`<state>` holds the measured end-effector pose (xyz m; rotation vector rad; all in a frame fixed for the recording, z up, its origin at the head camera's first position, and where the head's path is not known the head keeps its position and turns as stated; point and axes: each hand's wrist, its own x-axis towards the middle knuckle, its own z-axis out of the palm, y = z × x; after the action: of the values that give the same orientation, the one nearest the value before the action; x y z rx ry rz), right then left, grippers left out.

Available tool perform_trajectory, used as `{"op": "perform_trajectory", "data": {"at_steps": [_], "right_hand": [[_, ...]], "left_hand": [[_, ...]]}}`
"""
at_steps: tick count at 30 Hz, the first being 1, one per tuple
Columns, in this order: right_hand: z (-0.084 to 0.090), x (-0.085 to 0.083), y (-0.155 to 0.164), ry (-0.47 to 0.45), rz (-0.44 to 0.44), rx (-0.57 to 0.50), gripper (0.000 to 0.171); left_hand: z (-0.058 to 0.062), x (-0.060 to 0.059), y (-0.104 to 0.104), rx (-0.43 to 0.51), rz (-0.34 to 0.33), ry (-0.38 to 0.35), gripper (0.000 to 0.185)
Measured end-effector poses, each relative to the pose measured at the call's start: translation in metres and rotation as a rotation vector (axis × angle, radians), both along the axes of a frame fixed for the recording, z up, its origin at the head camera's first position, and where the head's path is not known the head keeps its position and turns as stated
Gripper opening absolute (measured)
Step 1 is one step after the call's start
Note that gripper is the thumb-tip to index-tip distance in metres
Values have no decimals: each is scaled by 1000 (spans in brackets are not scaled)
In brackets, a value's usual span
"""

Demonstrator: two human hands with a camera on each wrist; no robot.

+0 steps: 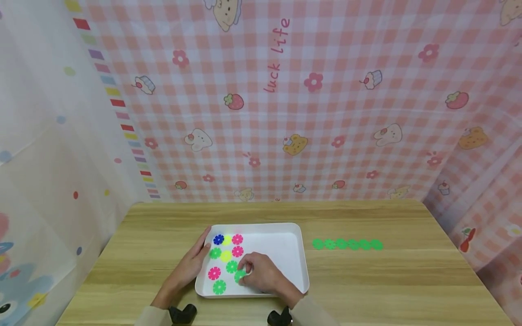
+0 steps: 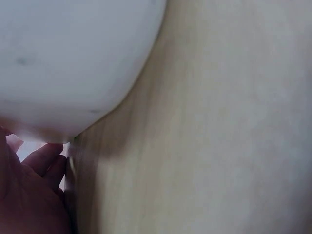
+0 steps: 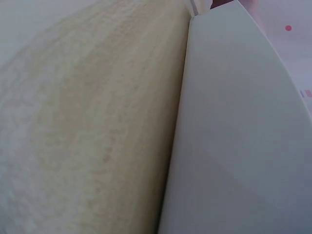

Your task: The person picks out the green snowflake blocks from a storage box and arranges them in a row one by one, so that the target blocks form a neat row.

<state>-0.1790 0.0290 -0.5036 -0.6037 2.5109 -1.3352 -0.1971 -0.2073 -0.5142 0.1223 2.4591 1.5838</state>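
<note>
Pink checked cloth with bears and strawberries hangs behind a wooden table (image 1: pixel 163 226), and on it sits a white tray (image 1: pixel 285 253), near the front edge. Inside the tray, over at its 9 o'clock side, lies a cluster of flower discs: blue (image 1: pixel 218 239) at the top, pinks (image 1: pixel 237 239) beside and below it, a yellow (image 1: pixel 225 256) in the middle, greens (image 1: pixel 219 286) scattered around. The right hand (image 1: pixel 261 271) is down in the tray at 6 o'clock, fingers curled and pinching a green disc (image 1: pixel 239 275) at the cluster's lower right. The left hand (image 1: pixel 191 265) rests against the tray's left rim, fingers straight and relaxed, holding nothing; the left wrist view shows its fingertips (image 2: pixel 44 158) just under the tray's rounded corner. At 3 o'clock from the tray, well apart from it, a row of green discs (image 1: pixel 347 244) lies edge to edge on the bare wood. The right wrist view catches only tray wall and table.
</note>
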Motion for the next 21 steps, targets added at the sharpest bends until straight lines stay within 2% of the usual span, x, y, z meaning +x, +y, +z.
{"op": "perform_trajectory", "data": {"at_steps": [13, 21], "right_hand": [[-1, -1, 0, 41, -27, 37, 25], [-3, -1, 0, 27, -38, -3, 24]], "left_hand": [[-1, -1, 0, 1, 5, 1, 50], [-1, -1, 1, 5, 11, -9, 49]]}}
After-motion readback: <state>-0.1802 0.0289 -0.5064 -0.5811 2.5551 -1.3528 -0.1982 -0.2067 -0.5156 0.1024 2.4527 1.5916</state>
